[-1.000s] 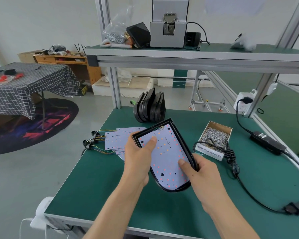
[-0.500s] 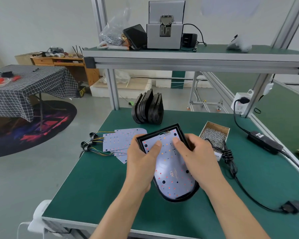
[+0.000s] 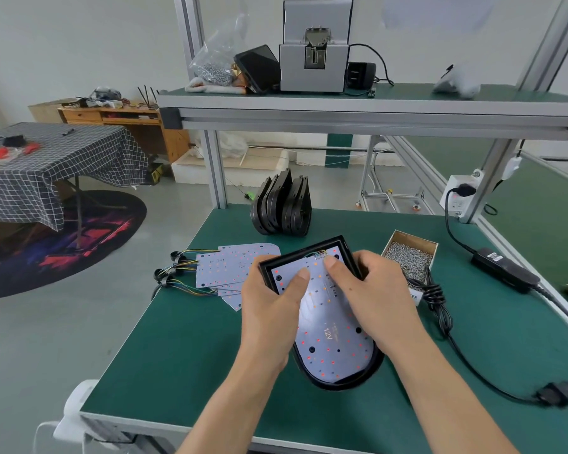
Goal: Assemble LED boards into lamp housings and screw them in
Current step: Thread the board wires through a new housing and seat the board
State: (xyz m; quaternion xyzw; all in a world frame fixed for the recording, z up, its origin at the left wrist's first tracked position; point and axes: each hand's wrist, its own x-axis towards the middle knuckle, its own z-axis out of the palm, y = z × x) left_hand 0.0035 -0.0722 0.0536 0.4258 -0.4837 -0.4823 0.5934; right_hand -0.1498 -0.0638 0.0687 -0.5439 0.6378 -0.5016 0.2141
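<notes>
I am holding a black lamp housing [image 3: 333,380] between both hands, above the green bench top [image 3: 184,348] near its middle. The housing's squared end is pointing away from me and its rounded end toward me. A white LED board [image 3: 333,335] is sitting inside it, face up, with red and orange dots across it and "12V" printed near the rounded end.

My left hand [image 3: 269,319] is gripping the housing's left edge, the fingers curling under it out of sight, while the thumb is pressing down on the board near the squared end. My right hand [image 3: 377,303] is gripping the right edge the same way, its thumb lying flat on the board just beside the left thumb, close to the small bunch of coloured wires [image 3: 320,255] at the board's far edge. So the board is lying under both thumbs and between my two palms.

To the left of my left hand, loose LED boards [image 3: 225,265] are lying fanned on the bench with their wire leads trailing left. Beyond the housing, a row of spare black housings [image 3: 281,208] is standing on edge. Just right of my right hand, an open cardboard box of screws [image 3: 410,257] is sitting beside a coiled black cable [image 3: 435,298].
</notes>
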